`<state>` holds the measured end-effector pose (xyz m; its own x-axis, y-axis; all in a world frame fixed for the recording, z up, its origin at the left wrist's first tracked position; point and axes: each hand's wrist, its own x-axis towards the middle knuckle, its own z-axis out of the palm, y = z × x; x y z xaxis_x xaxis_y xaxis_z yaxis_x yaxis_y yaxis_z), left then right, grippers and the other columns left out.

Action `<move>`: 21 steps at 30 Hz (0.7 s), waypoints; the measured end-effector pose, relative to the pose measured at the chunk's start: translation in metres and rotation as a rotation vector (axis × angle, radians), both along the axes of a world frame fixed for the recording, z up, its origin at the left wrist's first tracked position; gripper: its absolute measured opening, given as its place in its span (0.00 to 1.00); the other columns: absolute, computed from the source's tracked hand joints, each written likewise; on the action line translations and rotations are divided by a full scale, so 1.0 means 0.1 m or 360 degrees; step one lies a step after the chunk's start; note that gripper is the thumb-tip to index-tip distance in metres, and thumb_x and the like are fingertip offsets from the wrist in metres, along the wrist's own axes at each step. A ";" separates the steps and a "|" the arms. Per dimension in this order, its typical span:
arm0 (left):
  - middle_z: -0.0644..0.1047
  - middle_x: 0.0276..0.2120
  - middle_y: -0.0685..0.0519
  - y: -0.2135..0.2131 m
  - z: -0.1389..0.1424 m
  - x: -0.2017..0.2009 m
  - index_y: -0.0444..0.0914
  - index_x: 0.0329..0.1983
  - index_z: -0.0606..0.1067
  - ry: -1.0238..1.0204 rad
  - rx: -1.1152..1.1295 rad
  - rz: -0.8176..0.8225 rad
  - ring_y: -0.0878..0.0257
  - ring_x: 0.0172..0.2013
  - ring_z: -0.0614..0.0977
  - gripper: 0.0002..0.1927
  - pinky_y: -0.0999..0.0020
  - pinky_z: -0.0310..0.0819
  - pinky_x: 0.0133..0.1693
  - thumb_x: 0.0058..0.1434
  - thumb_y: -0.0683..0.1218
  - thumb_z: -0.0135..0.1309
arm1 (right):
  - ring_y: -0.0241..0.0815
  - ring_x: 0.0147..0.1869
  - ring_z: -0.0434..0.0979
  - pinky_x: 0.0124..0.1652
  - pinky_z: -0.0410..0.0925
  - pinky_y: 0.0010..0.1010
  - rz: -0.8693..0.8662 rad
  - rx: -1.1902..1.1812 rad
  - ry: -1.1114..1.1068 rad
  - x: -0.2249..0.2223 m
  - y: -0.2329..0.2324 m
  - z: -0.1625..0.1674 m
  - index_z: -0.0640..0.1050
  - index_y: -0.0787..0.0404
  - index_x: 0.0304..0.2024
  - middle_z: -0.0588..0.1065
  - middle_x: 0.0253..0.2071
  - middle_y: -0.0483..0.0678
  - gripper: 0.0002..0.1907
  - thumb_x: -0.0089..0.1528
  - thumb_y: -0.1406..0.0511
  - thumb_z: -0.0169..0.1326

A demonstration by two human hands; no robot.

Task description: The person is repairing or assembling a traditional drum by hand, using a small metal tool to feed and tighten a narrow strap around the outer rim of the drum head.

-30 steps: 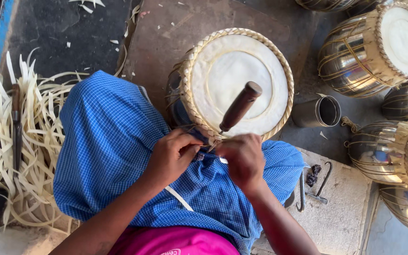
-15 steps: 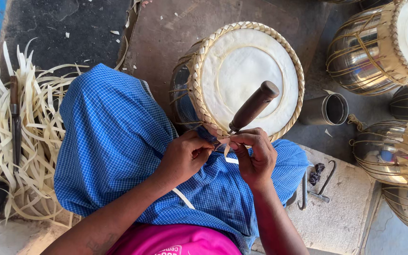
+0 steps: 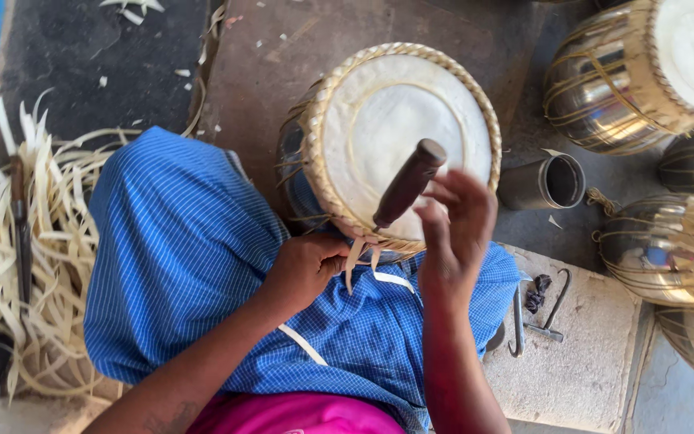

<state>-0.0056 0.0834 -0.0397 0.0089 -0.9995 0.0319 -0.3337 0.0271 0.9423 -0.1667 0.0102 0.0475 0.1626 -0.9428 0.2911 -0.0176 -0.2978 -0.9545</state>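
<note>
Pale rawhide lacing strip (image 3: 353,269), thin and pliable, pinched in the closed left hand (image 3: 308,269) at the round skin-headed drum (image 3: 399,141) rim. Right hand (image 3: 455,233) open, blurred, beside the dark wooden-handled tool (image 3: 408,185). Probably stiff when taut; grip near its free end.

Left hand (image 3: 311,265) pinching strap (image 3: 353,261) at drum (image 3: 399,137) rim, right hand (image 3: 455,229) raised open

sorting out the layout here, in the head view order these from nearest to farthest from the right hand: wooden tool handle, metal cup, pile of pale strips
1. The wooden tool handle, just left of the right hand, over the drum head.
2. The metal cup, on the floor to the hand's right.
3. The pile of pale strips, far left, beyond the blue cloth.
</note>
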 end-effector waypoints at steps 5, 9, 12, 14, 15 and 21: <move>0.76 0.46 0.45 0.06 0.10 -0.01 0.39 0.47 0.75 -0.0725 -0.0436 0.0305 0.46 0.50 0.76 0.18 0.48 0.70 0.51 0.56 0.49 0.65 | 0.33 0.27 0.69 0.27 0.64 0.22 0.0189 0.0609 -0.0215 0.27 -0.33 0.04 0.62 0.61 0.69 0.72 0.43 0.50 0.28 0.68 0.61 0.48; 0.68 0.63 0.45 -0.06 0.21 0.06 0.40 0.64 0.70 -0.1261 -0.1024 0.0340 0.47 0.63 0.67 0.28 0.42 0.57 0.59 0.63 0.54 0.58 | 0.31 0.26 0.65 0.25 0.58 0.21 0.0211 0.0413 -0.0515 0.33 -0.36 -0.15 0.61 0.65 0.71 0.71 0.33 0.51 0.27 0.72 0.62 0.46; 0.69 0.64 0.45 -0.25 0.20 0.11 0.36 0.64 0.69 -0.0914 -0.0906 -0.0003 0.45 0.66 0.67 0.32 0.44 0.54 0.65 0.62 0.58 0.54 | 0.33 0.30 0.68 0.27 0.61 0.22 0.0011 0.0256 -0.0202 0.39 -0.19 -0.21 0.59 0.63 0.70 0.71 0.36 0.49 0.26 0.72 0.62 0.45; 0.70 0.62 0.45 -0.32 0.19 0.07 0.38 0.61 0.71 -0.0871 -0.1018 0.0081 0.45 0.65 0.67 0.27 0.43 0.53 0.64 0.64 0.56 0.55 | 0.35 0.38 0.69 0.38 0.67 0.26 -0.0096 -0.0175 0.0241 0.46 -0.17 -0.13 0.60 0.64 0.72 0.70 0.42 0.49 0.24 0.77 0.60 0.46; 0.70 0.61 0.45 -0.34 0.18 0.05 0.39 0.59 0.71 -0.0840 -0.1063 0.0123 0.46 0.64 0.67 0.24 0.43 0.53 0.64 0.65 0.55 0.55 | 0.34 0.35 0.68 0.35 0.66 0.25 -0.0041 0.0018 0.0043 0.48 -0.23 -0.05 0.62 0.63 0.70 0.70 0.38 0.47 0.25 0.75 0.58 0.47; 0.75 0.55 0.52 -0.43 0.25 0.02 0.44 0.47 0.73 -0.0732 -0.1225 0.0196 0.53 0.60 0.69 0.17 0.46 0.54 0.58 0.61 0.56 0.61 | 0.37 0.27 0.68 0.24 0.61 0.27 -0.0257 -0.0137 -0.0929 0.08 -1.02 0.80 0.69 0.60 0.56 0.70 0.32 0.48 0.23 0.71 0.49 0.49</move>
<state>-0.0035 0.0409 -0.0150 -0.0643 -0.6929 0.7182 -0.7153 0.5338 0.4510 -0.1592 -0.0920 0.1280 -0.1895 -0.9113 0.3655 0.4497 -0.4114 -0.7928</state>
